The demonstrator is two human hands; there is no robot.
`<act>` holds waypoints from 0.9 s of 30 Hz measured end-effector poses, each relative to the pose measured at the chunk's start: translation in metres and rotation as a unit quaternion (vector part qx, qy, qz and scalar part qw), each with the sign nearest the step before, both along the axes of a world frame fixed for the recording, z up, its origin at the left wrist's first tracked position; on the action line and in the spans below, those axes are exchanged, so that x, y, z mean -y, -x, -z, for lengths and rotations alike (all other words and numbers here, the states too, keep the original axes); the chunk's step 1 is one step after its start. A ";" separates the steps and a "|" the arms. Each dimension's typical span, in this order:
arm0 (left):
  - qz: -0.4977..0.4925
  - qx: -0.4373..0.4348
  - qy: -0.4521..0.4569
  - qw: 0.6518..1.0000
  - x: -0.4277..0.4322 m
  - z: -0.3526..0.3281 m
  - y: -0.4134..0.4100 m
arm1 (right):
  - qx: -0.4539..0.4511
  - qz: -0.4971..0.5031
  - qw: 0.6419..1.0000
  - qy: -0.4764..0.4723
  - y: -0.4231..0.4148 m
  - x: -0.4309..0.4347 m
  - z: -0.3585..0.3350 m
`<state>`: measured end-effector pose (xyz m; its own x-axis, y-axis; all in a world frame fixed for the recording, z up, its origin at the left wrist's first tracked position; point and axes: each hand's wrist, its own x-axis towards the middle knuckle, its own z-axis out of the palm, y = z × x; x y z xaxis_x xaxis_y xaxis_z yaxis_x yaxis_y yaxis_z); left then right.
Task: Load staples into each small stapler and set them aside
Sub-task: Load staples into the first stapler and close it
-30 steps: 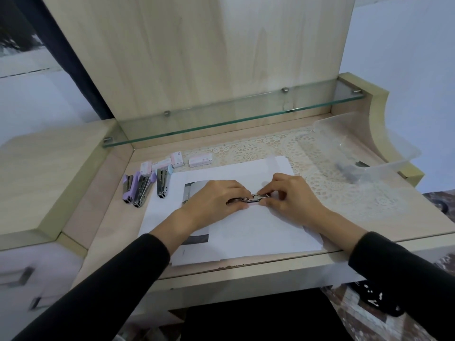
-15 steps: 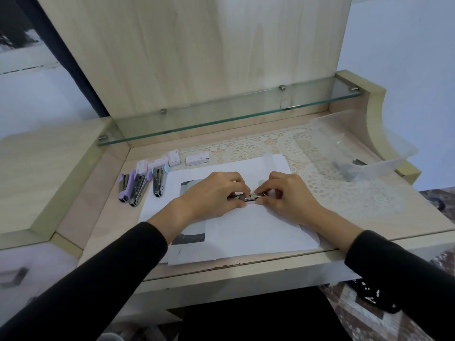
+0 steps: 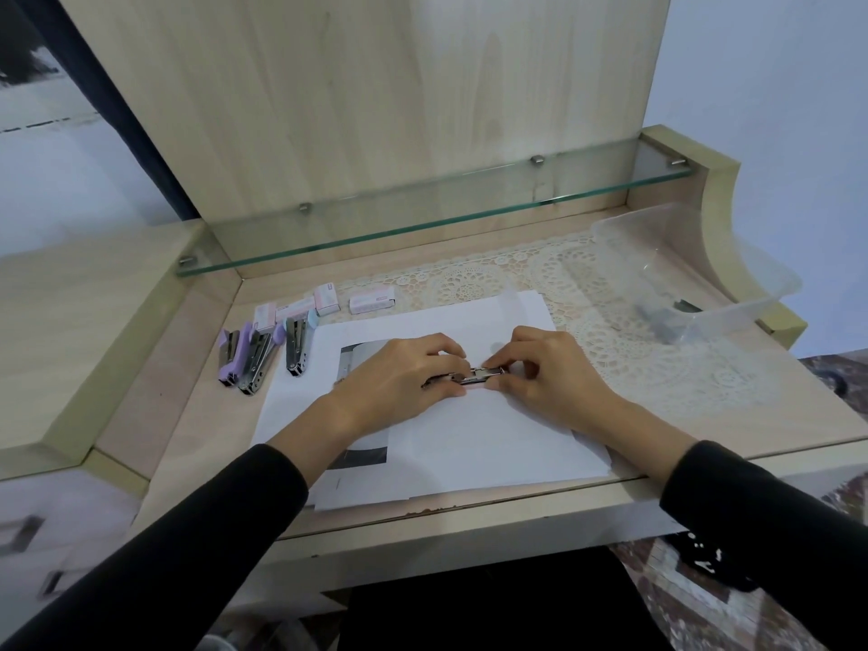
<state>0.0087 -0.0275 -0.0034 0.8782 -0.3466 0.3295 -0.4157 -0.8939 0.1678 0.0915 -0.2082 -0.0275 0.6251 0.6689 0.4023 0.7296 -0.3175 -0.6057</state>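
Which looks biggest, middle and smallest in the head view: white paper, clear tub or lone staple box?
white paper
clear tub
lone staple box
The tub is farther away, so its true size is unsure.

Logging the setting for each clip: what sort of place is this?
Likely a room at home, not a workshop: a wooden desk with a glass shelf along its back, a lace mat on top, and drawers at the left.
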 end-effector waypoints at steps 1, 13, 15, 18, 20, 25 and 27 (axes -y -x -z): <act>0.000 0.000 0.003 1.000 0.000 0.000 0.000 | 0.000 0.000 1.000 0.000 0.000 0.000 0.000; -0.014 0.054 0.056 0.997 -0.001 0.006 0.005 | -0.006 -0.002 1.000 -0.004 0.000 0.001 0.000; -0.032 0.071 0.100 0.992 -0.001 0.005 0.008 | -0.007 -0.001 1.000 -0.005 0.000 0.001 0.000; -0.070 0.071 0.166 0.981 0.005 0.006 0.011 | -0.005 -0.001 1.000 -0.005 0.000 0.000 0.000; -0.089 0.052 0.186 0.977 0.009 0.007 0.009 | -0.004 0.000 1.000 -0.002 0.001 0.000 -0.001; -0.097 0.041 0.185 0.977 0.014 0.008 0.005 | -0.007 0.002 1.000 -0.001 0.000 0.001 -0.001; -0.100 0.059 0.163 0.980 0.014 0.009 0.005 | -0.010 0.004 1.000 0.000 0.000 0.001 -0.001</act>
<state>0.0039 -0.0417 -0.0120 0.8669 -0.0305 0.4976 -0.2709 -0.8667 0.4189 0.0914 -0.2095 -0.0267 0.6388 0.6638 0.3890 0.7142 -0.3235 -0.6208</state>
